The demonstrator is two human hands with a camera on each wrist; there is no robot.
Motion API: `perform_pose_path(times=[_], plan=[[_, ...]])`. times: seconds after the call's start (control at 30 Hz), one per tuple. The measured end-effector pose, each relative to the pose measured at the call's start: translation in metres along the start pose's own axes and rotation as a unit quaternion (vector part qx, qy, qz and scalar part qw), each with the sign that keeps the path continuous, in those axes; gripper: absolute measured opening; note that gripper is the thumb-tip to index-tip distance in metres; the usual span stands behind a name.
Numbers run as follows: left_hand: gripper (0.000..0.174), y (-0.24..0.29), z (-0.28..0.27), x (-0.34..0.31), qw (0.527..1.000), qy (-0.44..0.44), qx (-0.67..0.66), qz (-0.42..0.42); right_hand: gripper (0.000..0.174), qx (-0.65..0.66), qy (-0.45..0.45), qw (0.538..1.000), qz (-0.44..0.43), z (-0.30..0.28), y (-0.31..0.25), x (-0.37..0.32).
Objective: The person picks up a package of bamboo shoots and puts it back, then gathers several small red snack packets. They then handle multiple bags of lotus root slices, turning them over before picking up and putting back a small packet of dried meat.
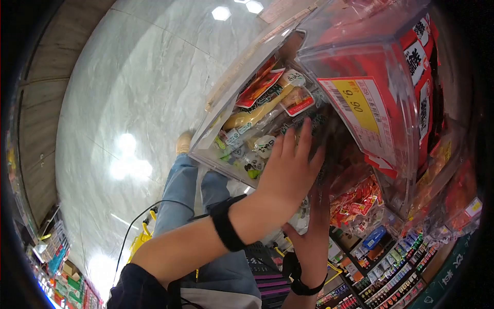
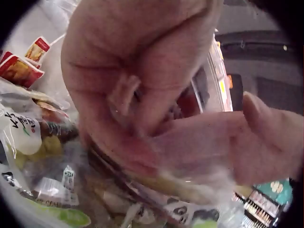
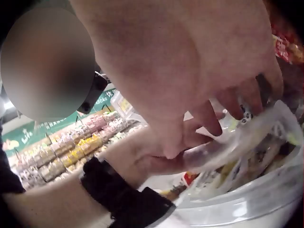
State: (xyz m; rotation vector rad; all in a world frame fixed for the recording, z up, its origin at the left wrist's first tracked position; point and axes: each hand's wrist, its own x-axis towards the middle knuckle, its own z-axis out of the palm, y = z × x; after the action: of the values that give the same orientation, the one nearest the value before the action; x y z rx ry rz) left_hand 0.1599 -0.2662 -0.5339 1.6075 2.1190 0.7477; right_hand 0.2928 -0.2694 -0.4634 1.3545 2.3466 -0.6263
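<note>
In the head view my left hand (image 1: pixel 289 172) reaches over a clear plastic bin (image 1: pixel 218 164), fingers spread and mostly straight above wrapped snack packets (image 1: pixel 260 110). Lower and partly behind it, my right hand (image 1: pixel 313 239) stretches its long fingers upward along the bin's near side. From the left wrist, the right hand (image 2: pixel 266 142) crosses below the left hand (image 2: pixel 128 71), close to a clear packet with a panda print (image 2: pixel 190 211). In the right wrist view the right hand (image 3: pixel 190 52) hangs its fingers beside a clear wrapper (image 3: pixel 242 142), overlapping the left hand (image 3: pixel 156 161).
A second clear bin of red packets, with a yellow and red price tag (image 1: pixel 357 105), stands to the right. Shelves of small goods (image 1: pixel 396 262) lie at lower right. Pale tiled floor (image 1: pixel 149 77) spreads left, with a yellow-framed cart (image 1: pixel 141 239) near my legs.
</note>
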Motion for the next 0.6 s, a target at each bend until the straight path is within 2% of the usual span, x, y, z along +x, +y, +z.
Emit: perform_pose_path(times=[0.1,0.17,0.27,0.3,0.37,0.47,0.6], plan=[[0.057,-0.005,-0.003,-0.020,0.994,-0.085,-0.049,0.045,0.067,-0.006,0.009,1.000,0.003,0.005,0.007,0.001],[0.059,-0.014,0.009,-0.027,0.990,-0.115,-0.024,0.072,0.065,-0.023,0.018,1.000,-0.007,0.017,0.021,0.003],[0.060,-0.021,0.014,-0.027,0.985,-0.144,0.008,0.095,0.064,0.042,0.032,0.999,-0.001,0.018,0.033,0.002],[0.060,-0.020,0.014,-0.028,0.983,-0.155,0.014,0.102,0.064,0.055,0.061,0.996,0.015,0.022,0.033,0.001],[0.060,-0.018,0.017,-0.030,0.983,-0.153,0.011,0.097,0.064,0.079,0.125,0.988,0.047,0.030,0.033,0.005],[0.059,-0.020,0.013,-0.028,0.983,-0.151,0.016,0.101,0.059,0.026,0.140,0.990,0.010,0.031,0.034,0.014],[0.058,-0.011,0.009,-0.033,0.987,-0.106,0.017,0.123,0.047,0.093,0.118,0.988,0.016,0.022,0.039,0.016]])
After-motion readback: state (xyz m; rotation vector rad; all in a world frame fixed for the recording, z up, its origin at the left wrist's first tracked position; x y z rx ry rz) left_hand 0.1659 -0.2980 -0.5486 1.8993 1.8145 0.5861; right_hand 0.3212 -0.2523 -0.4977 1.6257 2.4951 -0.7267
